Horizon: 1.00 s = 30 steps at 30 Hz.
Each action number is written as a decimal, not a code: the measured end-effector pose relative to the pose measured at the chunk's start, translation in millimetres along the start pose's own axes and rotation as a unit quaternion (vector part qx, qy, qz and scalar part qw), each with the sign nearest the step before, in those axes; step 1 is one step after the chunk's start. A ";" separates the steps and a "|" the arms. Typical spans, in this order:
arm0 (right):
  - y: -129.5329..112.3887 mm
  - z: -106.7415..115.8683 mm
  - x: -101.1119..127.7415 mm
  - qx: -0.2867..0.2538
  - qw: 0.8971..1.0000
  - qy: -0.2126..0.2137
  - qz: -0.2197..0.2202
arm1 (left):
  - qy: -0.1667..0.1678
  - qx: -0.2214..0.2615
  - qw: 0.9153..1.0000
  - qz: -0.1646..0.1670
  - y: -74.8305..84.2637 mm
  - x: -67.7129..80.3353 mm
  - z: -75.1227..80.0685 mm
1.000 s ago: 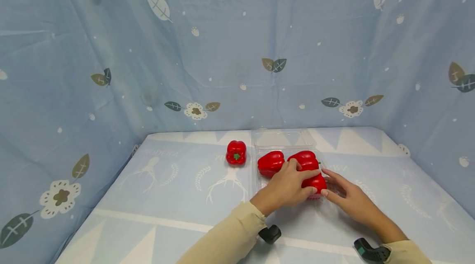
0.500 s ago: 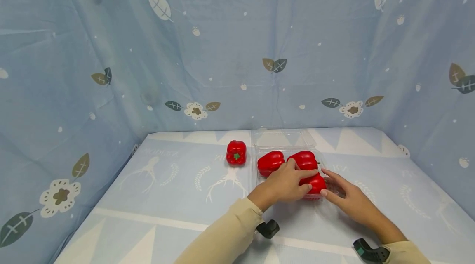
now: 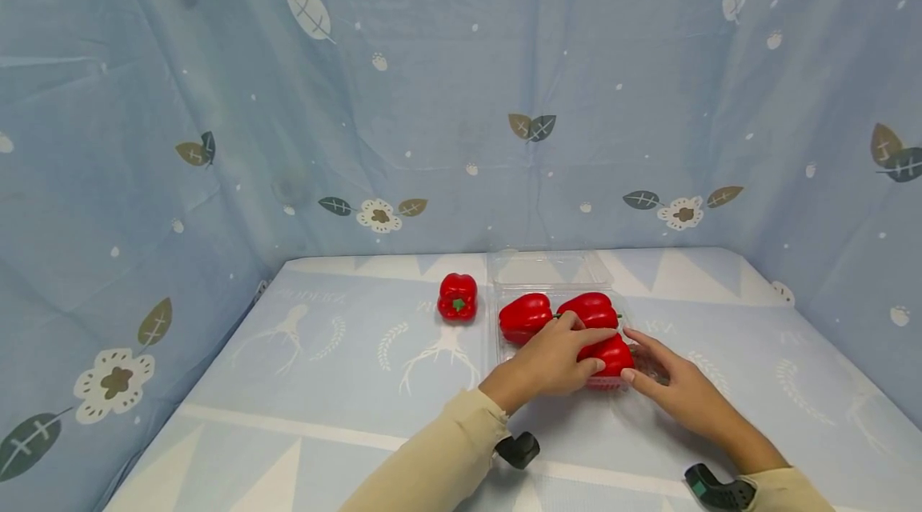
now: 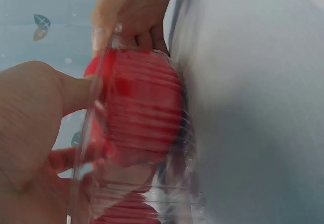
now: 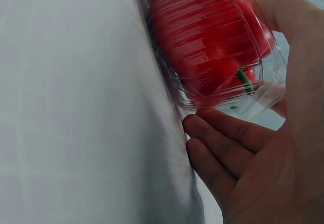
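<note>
A clear plastic clamshell container (image 3: 495, 342) stands on the table with its lid folded back, holding three red bell peppers. The left hand (image 3: 551, 358) reaches over its near edge and holds the near-right bell pepper (image 3: 614, 354), thumb in front and fingers behind. Ribbed plastic covers that pepper (image 4: 144, 97) in the left wrist view. At the container's right end, the right hand (image 3: 680, 388) touches the corner with its thumb; its other fingers (image 5: 223, 138) lie fairly straight against the end in the right wrist view. A left bell pepper (image 3: 525, 318) and a back-right bell pepper (image 3: 591, 310) lie beside it.
One more red bell pepper (image 3: 457, 298) rests on the table left of the container, its green stem facing the person. The transparent lid (image 3: 549, 268) lies flat behind. A blue patterned curtain (image 3: 432, 96) encloses the table (image 3: 324, 384) at the back and sides.
The left hand has shifted slightly left and toward the person, and the near-right bell pepper has moved slightly left with it. The right hand stays almost where it was.
</note>
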State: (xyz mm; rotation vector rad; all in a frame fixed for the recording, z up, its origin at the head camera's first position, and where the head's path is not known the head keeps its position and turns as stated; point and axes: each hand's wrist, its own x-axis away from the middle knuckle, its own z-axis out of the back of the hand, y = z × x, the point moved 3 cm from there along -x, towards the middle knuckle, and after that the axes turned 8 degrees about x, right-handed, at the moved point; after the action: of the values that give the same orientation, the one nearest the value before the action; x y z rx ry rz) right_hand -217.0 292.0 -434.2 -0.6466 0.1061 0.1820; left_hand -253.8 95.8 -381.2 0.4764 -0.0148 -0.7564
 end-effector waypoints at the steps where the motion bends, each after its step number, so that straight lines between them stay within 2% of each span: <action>1: 0.0 -0.1 0.0 0.000 1.000 0.000 0.001 | 0.003 0.002 1.000 -0.004 -0.6 0.3 0.0; 6: 1.1 -0.5 0.3 0.009 1.000 0.004 -0.002 | 0.003 0.010 1.000 -0.011 -2.5 -0.7 -0.2; 13: 2.0 -1.9 -0.1 0.009 1.000 0.002 -0.003 | -0.011 0.021 1.000 0.015 -4.7 -0.9 -0.1; 19: 2.1 -3.2 0.5 0.008 1.000 0.003 0.002 | -0.015 0.020 1.000 0.019 -4.9 2.3 1.4; 24: 1.6 -3.0 0.7 0.007 1.000 0.005 0.002 | -0.006 0.009 1.000 0.008 -5.8 5.7 4.8; 30: 2.8 -2.8 -0.1 0.005 1.000 0.006 0.002 | 0.021 0.024 0.999 -0.014 -9.7 11.7 12.3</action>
State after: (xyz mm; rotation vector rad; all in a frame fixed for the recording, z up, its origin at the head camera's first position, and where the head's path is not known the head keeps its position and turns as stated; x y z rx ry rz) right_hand -217.8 292.5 -438.0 -0.6376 0.1191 0.1824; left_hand -253.8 76.9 -376.0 0.5388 0.0121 -0.7746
